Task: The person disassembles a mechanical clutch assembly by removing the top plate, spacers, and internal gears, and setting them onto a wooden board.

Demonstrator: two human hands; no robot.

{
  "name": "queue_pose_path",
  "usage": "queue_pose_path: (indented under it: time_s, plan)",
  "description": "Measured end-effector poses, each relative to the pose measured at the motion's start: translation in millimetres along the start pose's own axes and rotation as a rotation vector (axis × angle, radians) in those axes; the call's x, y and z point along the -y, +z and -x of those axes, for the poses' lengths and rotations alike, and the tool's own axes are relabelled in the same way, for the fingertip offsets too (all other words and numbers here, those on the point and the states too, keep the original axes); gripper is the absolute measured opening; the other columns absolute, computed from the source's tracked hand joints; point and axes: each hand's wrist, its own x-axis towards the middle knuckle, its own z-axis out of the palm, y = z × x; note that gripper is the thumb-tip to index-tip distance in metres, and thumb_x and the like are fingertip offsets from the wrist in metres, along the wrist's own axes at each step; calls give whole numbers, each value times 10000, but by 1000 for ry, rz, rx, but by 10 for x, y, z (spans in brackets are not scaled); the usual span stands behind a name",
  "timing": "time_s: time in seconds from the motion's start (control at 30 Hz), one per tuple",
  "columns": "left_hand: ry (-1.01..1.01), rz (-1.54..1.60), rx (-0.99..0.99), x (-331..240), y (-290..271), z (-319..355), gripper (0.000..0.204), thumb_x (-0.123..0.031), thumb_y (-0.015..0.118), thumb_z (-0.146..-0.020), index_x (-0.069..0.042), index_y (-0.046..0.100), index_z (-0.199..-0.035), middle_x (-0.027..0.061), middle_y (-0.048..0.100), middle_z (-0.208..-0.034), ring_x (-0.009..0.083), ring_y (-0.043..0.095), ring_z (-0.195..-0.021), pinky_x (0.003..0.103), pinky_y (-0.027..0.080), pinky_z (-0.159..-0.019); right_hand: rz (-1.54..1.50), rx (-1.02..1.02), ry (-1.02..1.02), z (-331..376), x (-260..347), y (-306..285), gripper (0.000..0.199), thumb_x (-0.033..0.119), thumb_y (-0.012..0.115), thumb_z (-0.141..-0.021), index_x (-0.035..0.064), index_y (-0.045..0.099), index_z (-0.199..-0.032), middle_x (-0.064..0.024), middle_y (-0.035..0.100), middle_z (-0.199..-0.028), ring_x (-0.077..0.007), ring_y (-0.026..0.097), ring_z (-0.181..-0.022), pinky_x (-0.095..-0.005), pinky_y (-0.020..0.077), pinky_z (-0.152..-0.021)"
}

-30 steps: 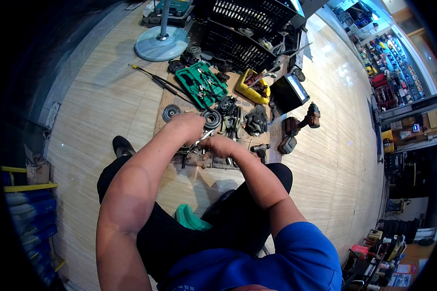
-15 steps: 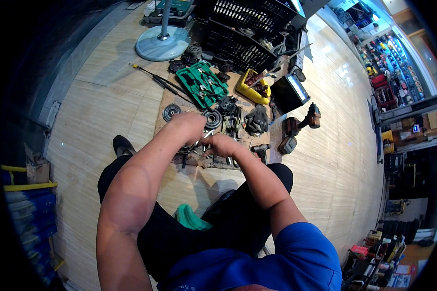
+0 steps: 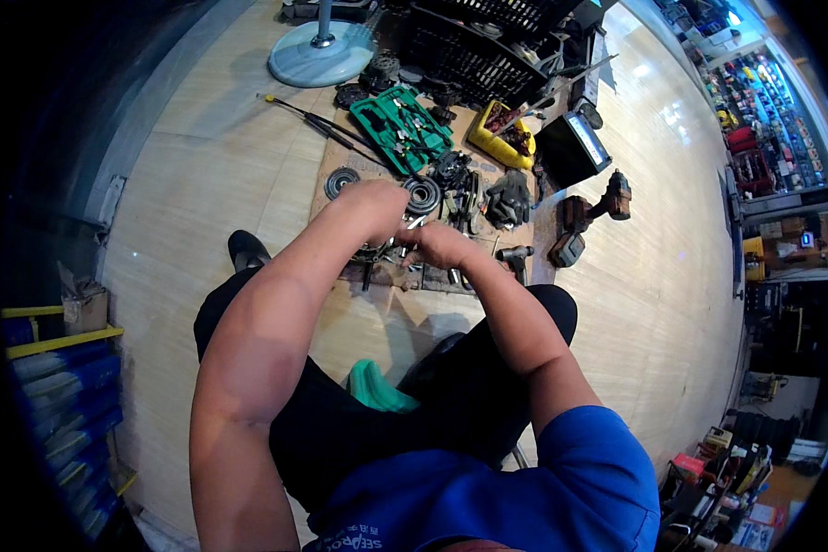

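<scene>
My left hand (image 3: pixel 377 210) is closed, its back toward me, low over the cardboard work mat. My right hand (image 3: pixel 440 245) is beside it, fingers bent inward and closed. Both meet at a small metallic part between them, mostly hidden by the fingers, so its kind does not show. Just beyond the hands lies a round, grooved pulley-like part (image 3: pixel 422 195); a similar ring-shaped part (image 3: pixel 341 181) rests to the left. Several slim metal tools (image 3: pixel 469 204) lie to the right of the pulley, next to a pair of dark work gloves (image 3: pixel 508 199).
A green tool case (image 3: pixel 386 133) lies spread on the mat beyond. Further right are a yellow container (image 3: pixel 488 143), a black box (image 3: pixel 570 158), a cordless impact tool (image 3: pixel 614 195) and a small drill (image 3: pixel 517 259). Black crates (image 3: pixel 469 60) and a round stand base (image 3: pixel 294 60) stand behind.
The whole view has shifted, so the scene sits higher and further right. Both hands stay together at the same spot on the mat, with little visible finger movement.
</scene>
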Motion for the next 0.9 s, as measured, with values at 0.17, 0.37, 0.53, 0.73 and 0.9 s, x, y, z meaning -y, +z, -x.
queue_pose_path:
  time_s: [0.17, 0.37, 0.53, 0.73, 0.9]
  plan:
    - [-4, 0, -3, 5, 0, 3, 325, -246, 705, -874, -28, 654, -1110, 223, 696, -1097, 390, 659, -1053, 481, 526, -898, -26, -24, -16, -19, -28, 30, 528, 401, 758, -824, 147, 624, -1268, -161, 714, -1031, -419, 661, -938, -504, 512, -812]
    - [2, 8, -30, 21, 18, 10, 325, -244, 716, -866, -25, 659, -1099, 222, 700, -1084, 392, 663, -1041, 481, 530, -889, 52, -1, 44, -27, 61, -30, 534, 421, 759, -817, 133, 620, -1245, -176, 703, -984, -428, 654, -915, -509, 510, -805]
    - [27, -14, -48, 29, 39, -27, 346, -261, 722, -863, -25, 656, -1108, 225, 696, -1094, 397, 660, -1046, 480, 532, -891, 72, -117, -10, -43, -79, 121, 528, 436, 744, -828, 151, 620, -1255, -198, 691, -961, -445, 648, -900, -514, 514, -783]
    - [-32, 26, -52, 16, 37, -2, 291, -177, 743, -828, -37, 735, -1082, 196, 711, -1130, 355, 688, -1057, 458, 560, -871, -84, -151, -4, 1, -75, 80, 470, 229, 766, -837, 90, 620, -1261, -200, 694, -1055, -408, 660, -963, -466, 525, -831]
    - [-30, 28, -51, -5, 21, -7, 286, -191, 738, -843, -42, 740, -1088, 191, 713, -1133, 351, 690, -1055, 448, 566, -860, -78, -91, -11, 62, -38, -8, 454, 177, 759, -840, 97, 624, -1266, -183, 702, -1066, -402, 662, -976, -458, 527, -842]
